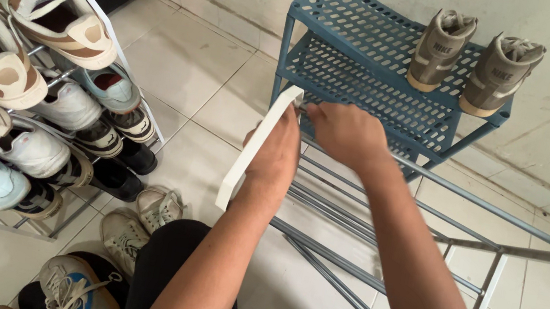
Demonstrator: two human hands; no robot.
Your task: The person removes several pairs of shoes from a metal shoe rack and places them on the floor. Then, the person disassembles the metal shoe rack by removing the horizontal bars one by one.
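White side panel [258,146] is standing tilted just in front of the blue rack [380,60]; I'm gripping it with my left hand [275,154], fingers wrapped around it, while my right hand [345,133] is pinching its top end where a metal rod [475,203] is meeting it.

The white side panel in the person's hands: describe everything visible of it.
The white side panel is a flat, narrow board with rounded corners, looking like painted wood or metal. It stands on edge, tilted, its top near the blue plastic rack. The left hand grips its inner face; the right hand works at its upper end, where grey metal rods meet it. Whether the rods are fastened is hidden.
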